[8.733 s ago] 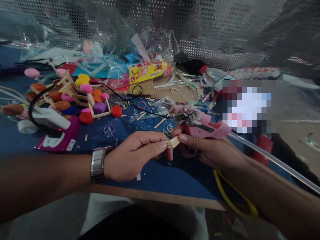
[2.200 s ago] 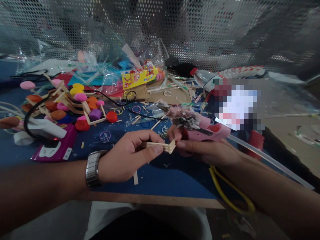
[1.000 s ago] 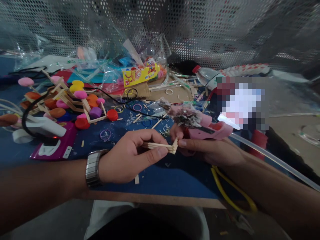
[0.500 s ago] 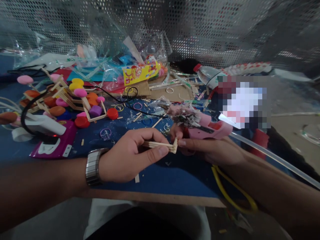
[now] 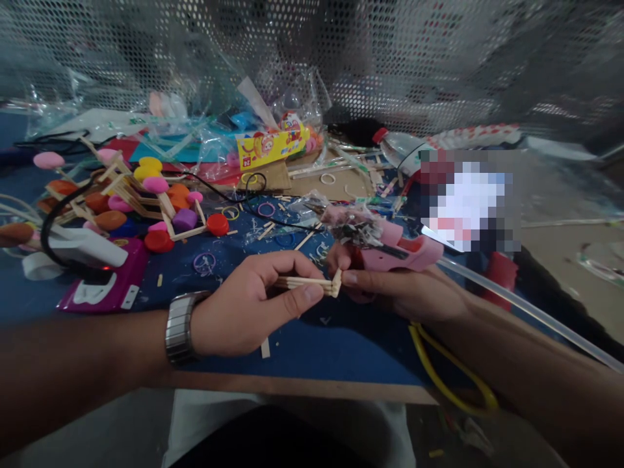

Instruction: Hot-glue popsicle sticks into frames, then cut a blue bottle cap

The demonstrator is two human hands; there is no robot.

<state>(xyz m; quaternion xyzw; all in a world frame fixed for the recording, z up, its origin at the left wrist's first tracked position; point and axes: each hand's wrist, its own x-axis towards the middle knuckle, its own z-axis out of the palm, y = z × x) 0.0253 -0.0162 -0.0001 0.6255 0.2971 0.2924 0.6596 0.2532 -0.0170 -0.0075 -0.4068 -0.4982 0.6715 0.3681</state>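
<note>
By the left edge of the surface [image 5: 297, 361] lies a purple power strip [image 5: 134, 266] with a white plug on it, and just beyond stands a stick structure [image 5: 127, 195] with colored caps, where both were in the earlier frames. To their right, the left hand [image 5: 258, 302] pinches a small bundle of sticks [image 5: 327, 286] narrowly between thumb and fingers, above the surface toward the middle of its near edge. Nearly nine seconds ago only a short, flatter end showed between the hands; now a longer stretch is visible, its right end bent upward. The right hand [image 5: 402, 289], touching that bent end with its thumb and a fingertip, also holds a pink glue gun [image 5: 385, 255], nozzle pointing left, as before. Toward the far right of the surface are a bottle [image 5: 402, 151] and a bright, pixelated patch [image 5: 468, 198]. Since half a second ago, the grips look unchanged.
</note>
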